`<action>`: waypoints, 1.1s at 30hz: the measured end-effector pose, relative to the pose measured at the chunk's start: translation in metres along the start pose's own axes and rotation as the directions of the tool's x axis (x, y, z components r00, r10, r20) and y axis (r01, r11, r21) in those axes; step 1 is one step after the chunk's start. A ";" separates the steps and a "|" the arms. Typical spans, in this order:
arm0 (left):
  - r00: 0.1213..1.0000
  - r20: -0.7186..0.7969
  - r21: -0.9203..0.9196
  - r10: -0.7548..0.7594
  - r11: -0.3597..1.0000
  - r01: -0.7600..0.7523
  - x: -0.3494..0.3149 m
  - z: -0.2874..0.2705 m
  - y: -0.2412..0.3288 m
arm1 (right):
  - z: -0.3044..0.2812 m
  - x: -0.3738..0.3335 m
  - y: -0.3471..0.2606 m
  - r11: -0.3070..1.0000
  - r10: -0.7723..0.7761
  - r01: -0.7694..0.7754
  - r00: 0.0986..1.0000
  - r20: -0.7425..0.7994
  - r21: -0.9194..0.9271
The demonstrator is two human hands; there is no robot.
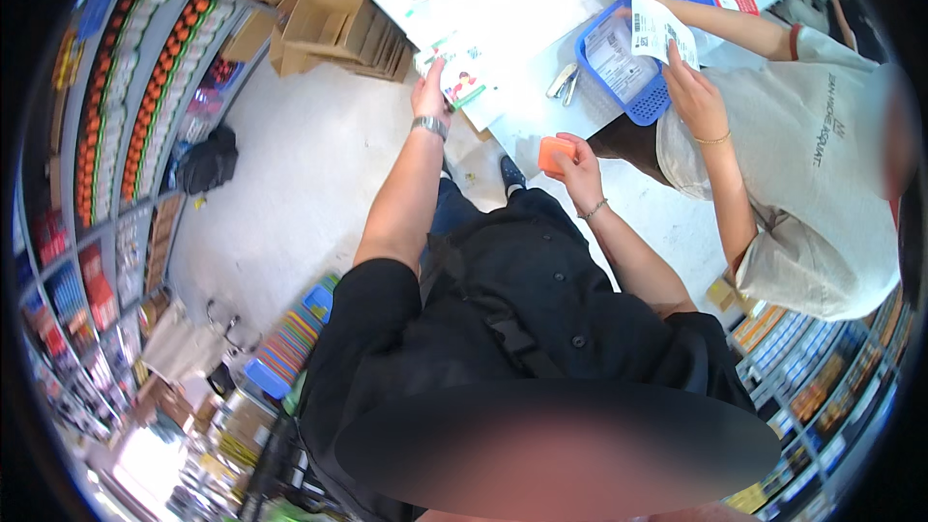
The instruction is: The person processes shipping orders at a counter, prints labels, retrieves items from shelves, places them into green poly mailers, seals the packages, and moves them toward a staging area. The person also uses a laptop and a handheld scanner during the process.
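Pinching a little orange block (554,156) in the right hand (582,174), at nine o'clock from those fingers. Holding a white picture packet (464,79) tight in the left hand (429,97), at ten o'clock from the block; cannot tell its long way.

Wide room is offered over the pale floor (280,164) at centre left, bounded by cardboard boxes (338,24) at upper left and by shelving (145,97) along the left edge. Between the left hand (428,95) and the right hand (580,177), low passage is interrupted by the corner of the white table (522,87). Toward upper right, the way is obstructed by a metal tool (564,84), a blue basket (650,111) and a co-worker's forearms (737,31).
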State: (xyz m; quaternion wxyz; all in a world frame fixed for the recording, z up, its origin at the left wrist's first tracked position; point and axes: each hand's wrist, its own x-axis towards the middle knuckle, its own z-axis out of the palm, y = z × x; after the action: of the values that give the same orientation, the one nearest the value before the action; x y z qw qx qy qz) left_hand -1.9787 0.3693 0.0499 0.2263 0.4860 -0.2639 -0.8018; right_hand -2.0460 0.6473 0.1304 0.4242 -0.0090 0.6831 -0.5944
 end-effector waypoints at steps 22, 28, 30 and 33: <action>0.616 0.783 0.491 0.090 0.519 -0.699 -0.112 0.012 -0.057 | 0.001 -0.060 -0.045 0.967 -0.204 0.248 0.889 -0.411 0.056; 0.630 0.742 0.534 0.229 0.366 -0.762 -0.109 0.023 -0.107 | -0.009 -0.008 -0.033 0.916 -0.238 0.246 0.969 0.064 -0.316; 0.660 0.701 0.581 0.270 0.320 -0.749 -0.122 0.026 -0.106 | -0.029 0.012 -0.017 0.771 -0.208 0.242 0.970 0.127 -0.588; 0.825 0.526 0.737 0.205 0.375 -0.563 -0.140 0.007 -0.101 | -0.023 0.009 -0.037 0.458 -0.357 0.374 0.908 0.218 -0.806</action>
State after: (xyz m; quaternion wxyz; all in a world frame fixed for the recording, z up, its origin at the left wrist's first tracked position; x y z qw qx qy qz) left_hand -1.9362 0.5334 0.0800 0.0807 0.3041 -0.7749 -0.5482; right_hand -2.0837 0.6499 0.1543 0.2368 -0.3603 0.8596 -0.2742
